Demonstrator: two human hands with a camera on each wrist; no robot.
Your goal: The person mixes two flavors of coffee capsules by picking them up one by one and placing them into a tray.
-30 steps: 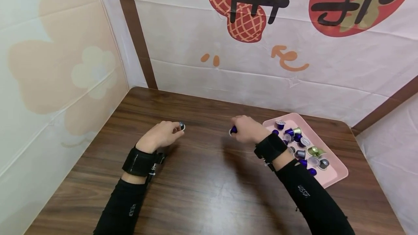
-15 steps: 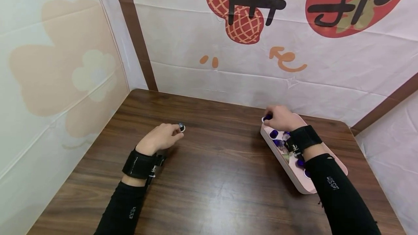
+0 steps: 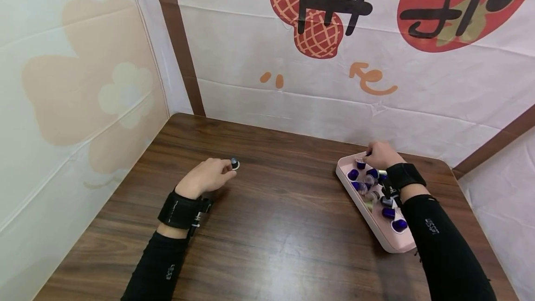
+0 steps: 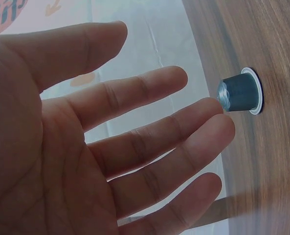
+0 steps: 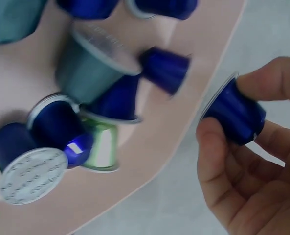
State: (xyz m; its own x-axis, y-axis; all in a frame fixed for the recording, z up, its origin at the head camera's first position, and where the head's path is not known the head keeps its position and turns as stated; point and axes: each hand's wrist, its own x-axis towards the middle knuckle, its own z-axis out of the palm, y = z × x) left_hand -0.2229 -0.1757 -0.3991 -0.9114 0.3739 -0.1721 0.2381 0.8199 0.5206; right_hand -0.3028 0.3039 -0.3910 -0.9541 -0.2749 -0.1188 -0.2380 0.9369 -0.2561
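On the table, a teal coffee capsule stands on its white rim. My left hand lies just beside it, fingers spread and extended, fingertips by the capsule's narrow end; whether they touch cannot be told. Over the far end of the pink tray, my right hand pinches a blue coffee capsule between thumb and fingers. In the right wrist view that capsule is tilted and appears by the tray's rim. The head view mostly hides it behind the hand.
Several loose coffee capsules lie jumbled in the tray, among them a blue one, a grey-teal one and a green one. The wooden table meets a printed cloth wall at the back and another on the left.
My right hand has carried the blue capsule rightward, from mid-table to over the tray's far end. The left hand and the teal capsule have stayed in place.
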